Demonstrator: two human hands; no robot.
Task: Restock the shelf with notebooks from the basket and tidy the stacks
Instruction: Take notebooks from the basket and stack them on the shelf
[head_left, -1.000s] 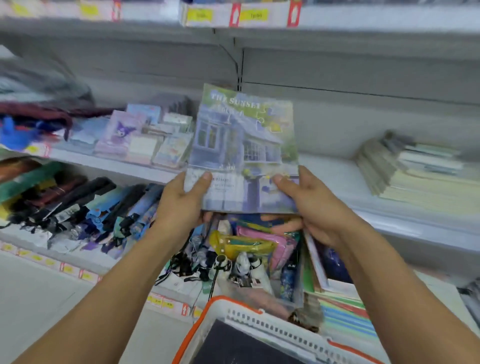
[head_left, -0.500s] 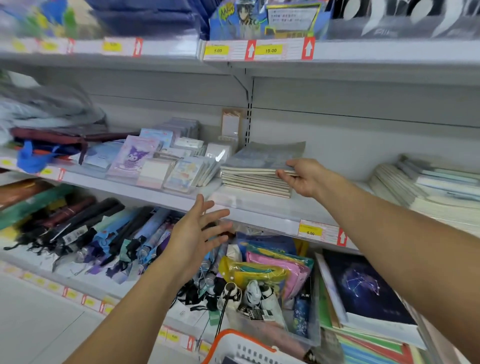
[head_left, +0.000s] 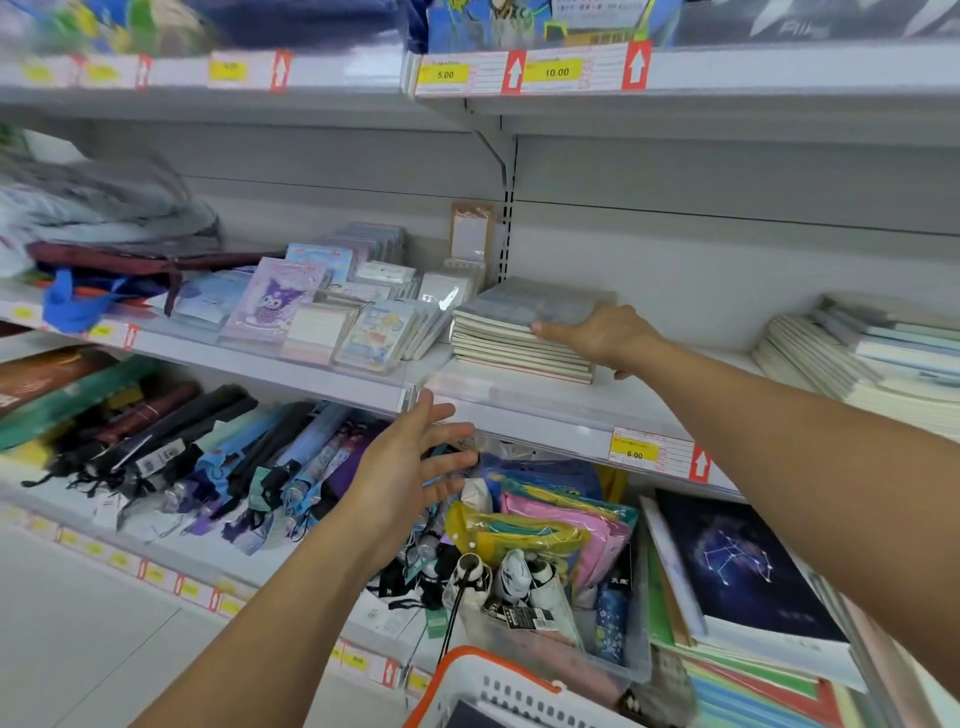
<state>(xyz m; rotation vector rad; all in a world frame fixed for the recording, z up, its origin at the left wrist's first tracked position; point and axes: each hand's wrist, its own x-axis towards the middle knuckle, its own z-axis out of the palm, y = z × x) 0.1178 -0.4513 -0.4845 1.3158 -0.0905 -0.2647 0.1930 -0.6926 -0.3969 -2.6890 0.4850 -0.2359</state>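
A stack of thin notebooks (head_left: 511, 335) lies on the middle shelf (head_left: 545, 410), its top cover greyish blue. My right hand (head_left: 602, 335) clasps the stack's right end, thumb along the top front edge and a fingertip showing below near the shelf. My left hand (head_left: 410, 467) hovers in the air just under the shelf's front lip, fingers spread and holding nothing. The white basket with an orange rim (head_left: 498, 686) sits at the bottom edge of the view, with something dark inside it.
A second, slumped pile of pale notebooks (head_left: 841, 358) lies further right on the same shelf. Packs of small stationery (head_left: 322, 312) stand left of the stack. Below are folded umbrellas (head_left: 208, 452), a clear bin of pouches (head_left: 545, 530) and a dark constellation notebook (head_left: 743, 561).
A second ago both hands held the notebooks up by their lower edge. They now lie on the shelf stack under my right hand, and my left hand has come away.
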